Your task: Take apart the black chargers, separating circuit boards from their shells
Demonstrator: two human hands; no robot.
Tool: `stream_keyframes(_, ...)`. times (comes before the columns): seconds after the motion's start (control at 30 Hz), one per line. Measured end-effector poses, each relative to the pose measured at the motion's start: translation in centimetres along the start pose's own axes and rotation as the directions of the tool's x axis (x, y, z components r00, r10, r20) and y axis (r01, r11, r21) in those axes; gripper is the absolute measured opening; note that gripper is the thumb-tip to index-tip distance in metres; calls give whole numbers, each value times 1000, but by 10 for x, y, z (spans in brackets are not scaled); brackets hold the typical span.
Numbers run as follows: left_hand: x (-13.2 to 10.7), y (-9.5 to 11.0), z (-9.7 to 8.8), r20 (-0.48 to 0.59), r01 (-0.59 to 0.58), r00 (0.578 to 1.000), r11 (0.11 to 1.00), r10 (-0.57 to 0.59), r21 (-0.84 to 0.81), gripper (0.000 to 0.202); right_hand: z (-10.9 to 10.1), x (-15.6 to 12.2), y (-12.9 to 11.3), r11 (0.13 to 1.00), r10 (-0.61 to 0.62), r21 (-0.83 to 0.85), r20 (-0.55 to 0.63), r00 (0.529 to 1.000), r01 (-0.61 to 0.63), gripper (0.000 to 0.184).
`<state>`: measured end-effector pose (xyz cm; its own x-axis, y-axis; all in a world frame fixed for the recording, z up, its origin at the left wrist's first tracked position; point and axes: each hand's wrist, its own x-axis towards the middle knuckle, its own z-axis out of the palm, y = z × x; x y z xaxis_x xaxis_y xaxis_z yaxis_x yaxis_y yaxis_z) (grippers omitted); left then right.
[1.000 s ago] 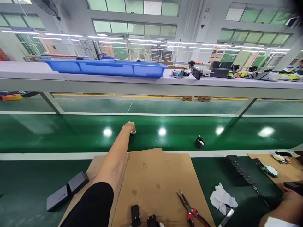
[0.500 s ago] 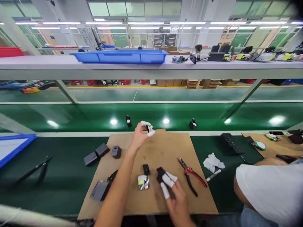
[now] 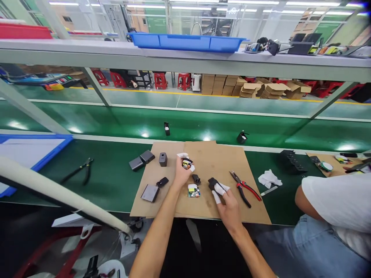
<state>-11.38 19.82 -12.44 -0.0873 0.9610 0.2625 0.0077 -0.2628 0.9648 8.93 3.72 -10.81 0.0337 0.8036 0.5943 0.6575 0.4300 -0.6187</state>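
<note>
My left hand [image 3: 180, 177], with white finger cots, is closed on a small circuit board assembly [image 3: 187, 163] with black and yellow parts, held over the brown cardboard sheet [image 3: 169, 200]. White-tipped fingers of my right hand [image 3: 230, 206] grip a black plastic housing [image 3: 213, 183] low over the same sheet. Between the hands lie another small circuit board [image 3: 194, 190] with a yellow component and a small black plastic piece [image 3: 196, 178]. Red-handled long-nose pliers [image 3: 243, 188] lie open right of my right hand.
Dark grey cases [image 3: 142, 160], a box-shaped case [image 3: 163, 159] and a grey-black case [image 3: 150, 192] lie to the left, with black-handled pliers [image 3: 79, 170] beyond. A crumpled white cloth [image 3: 269, 178] lies right. A co-worker's white sleeve [image 3: 333, 200] is close by. A shelf [image 3: 101, 52] crosses ahead.
The left hand has drawn back from the sheet's far edge towards me with the circuit board assembly. My right hand still holds the black housing. The camera view has tilted down.
</note>
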Motion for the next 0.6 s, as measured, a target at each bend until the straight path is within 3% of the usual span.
stream_keyframes(0.13,-5,7,1,4,-58,998,989,58,133,59,-8,-2,-11,1000,-13,14,-125,992,15,36)
stream_keyframes(0.3,-14,19,-3,-13,-93,995,949,102,300,61,-9,-7,-5,997,-15,-72,-34,999,13,34)
stream_keyframes(0.43,-18,22,-7,-84,-71,991,933,107,354,58,-8,-8,-5,998,-27,-55,-144,989,19,39)
stream_keyframes(0.6,-13,10,-15,-195,-23,978,961,79,274,41,-5,-7,-7,998,-48,-46,-4,999,48,38)
